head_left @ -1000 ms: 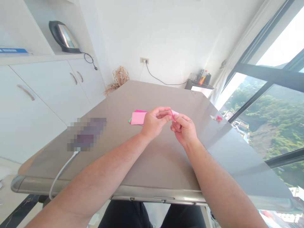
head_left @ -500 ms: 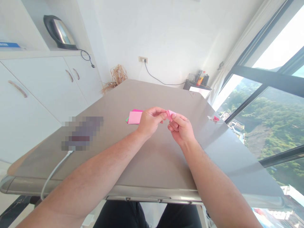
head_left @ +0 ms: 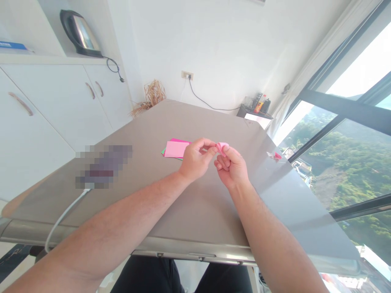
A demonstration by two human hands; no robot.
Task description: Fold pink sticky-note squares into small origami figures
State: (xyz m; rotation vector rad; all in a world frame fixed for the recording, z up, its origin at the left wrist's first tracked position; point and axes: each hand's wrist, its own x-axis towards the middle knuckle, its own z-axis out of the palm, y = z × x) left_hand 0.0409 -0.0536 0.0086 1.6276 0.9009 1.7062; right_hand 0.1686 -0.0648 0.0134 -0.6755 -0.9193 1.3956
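Note:
A small folded piece of pink paper (head_left: 222,146) is held just above the grey table (head_left: 195,203), between both of my hands. My left hand (head_left: 195,160) pinches its left side with thumb and fingers closed. My right hand (head_left: 232,167) pinches its right side, fingers curled under. A small stack of coloured paper squares (head_left: 174,149), pink on top with green and magenta edges showing, lies flat on the table just left of my left hand.
A blurred dark object (head_left: 104,167) with a white cable (head_left: 61,221) lies at the table's left. A small red and white item (head_left: 275,155) sits near the right edge. White cabinets with a kettle (head_left: 81,34) stand left; a large window is at the right.
Both hands stay pinched on the pink paper and have worked it slightly; the fold looks more rounded now. The camera view has shifted a little.

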